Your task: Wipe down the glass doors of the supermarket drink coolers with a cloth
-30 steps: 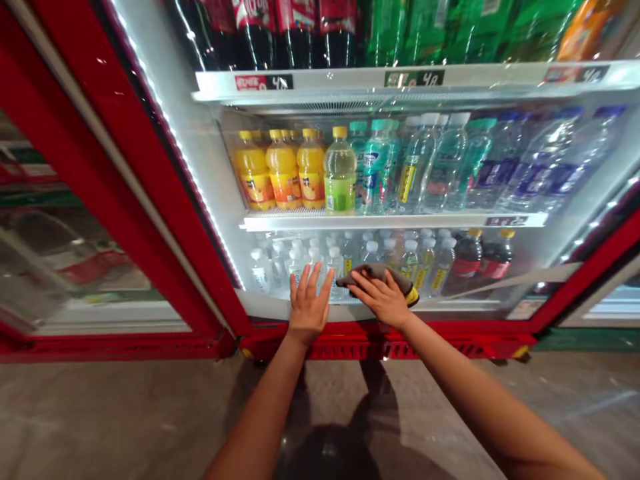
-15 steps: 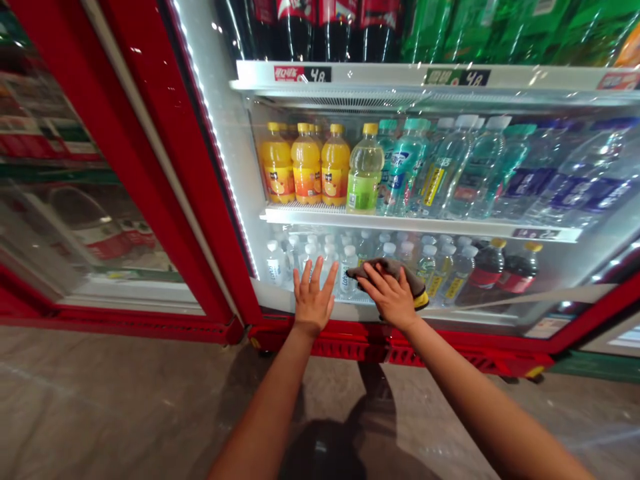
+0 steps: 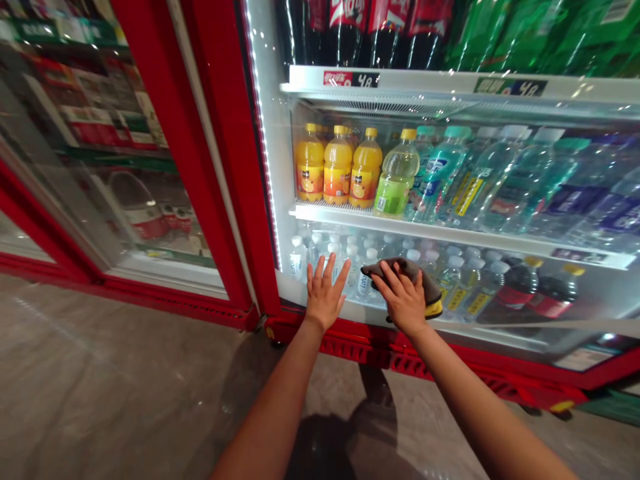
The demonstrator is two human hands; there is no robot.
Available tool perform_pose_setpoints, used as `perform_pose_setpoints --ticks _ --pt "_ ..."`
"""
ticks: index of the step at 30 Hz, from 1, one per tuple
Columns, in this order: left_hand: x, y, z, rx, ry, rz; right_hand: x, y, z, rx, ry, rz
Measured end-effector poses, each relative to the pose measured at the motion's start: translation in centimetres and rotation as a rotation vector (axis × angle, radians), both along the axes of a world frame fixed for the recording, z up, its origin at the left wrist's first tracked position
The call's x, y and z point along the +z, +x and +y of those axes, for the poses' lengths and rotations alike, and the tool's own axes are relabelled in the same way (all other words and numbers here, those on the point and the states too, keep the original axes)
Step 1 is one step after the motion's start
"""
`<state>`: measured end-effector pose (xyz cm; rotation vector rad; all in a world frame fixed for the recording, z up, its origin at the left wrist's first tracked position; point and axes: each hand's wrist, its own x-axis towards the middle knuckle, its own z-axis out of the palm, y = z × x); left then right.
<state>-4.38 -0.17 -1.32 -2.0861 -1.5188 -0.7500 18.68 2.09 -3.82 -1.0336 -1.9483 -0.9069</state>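
A red drinks cooler stands before me with a glass door [image 3: 500,220]. My left hand [image 3: 326,293] lies flat on the lower glass, fingers spread, holding nothing. Just to its right, my right hand [image 3: 403,300] presses a grey cloth with a yellow edge [image 3: 420,280] against the same glass. Behind the glass, small water bottles [image 3: 345,257] fill the bottom shelf, and orange juice bottles [image 3: 337,165] stand on the shelf above.
The cooler's red frame post [image 3: 220,153] rises to the left, with another glass-fronted red case [image 3: 100,167] beyond it. A red grille [image 3: 450,363] runs along the cooler's base. Grey stone floor [image 3: 100,400] lies below. Cola and green bottles line the top shelf [image 3: 450,83].
My view has swung to the left, so the cooler sits further right in the picture. Both hands stay on the lower glass, the right one keeping the cloth pressed there.
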Motion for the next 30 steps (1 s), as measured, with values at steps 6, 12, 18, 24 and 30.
perform_pose_setpoints --ticks 6,12,18,24,30 --pt "-0.6 -0.9 0.0 -0.006 -0.02 0.011 -2.3 0.7 -1.5 0.174 -0.143 -0.307" --pt "-0.3 -2.0 -0.3 0.043 -0.001 -0.007 -0.6 2.6 -1.1 0.047 -0.064 -0.058" --pt "-0.5 -3.0 -0.6 0.095 -0.047 -0.01 0.8 -5.0 0.0 0.116 -0.086 -0.017" --pt "-0.3 -3.6 -1.2 0.094 -0.077 -0.013 -1.5 -1.6 -1.6 0.215 -0.162 -0.281" --pt "-0.1 -4.4 -1.3 0.124 -0.048 -0.023 3.4 -3.3 -0.1 0.083 -0.031 0.013"
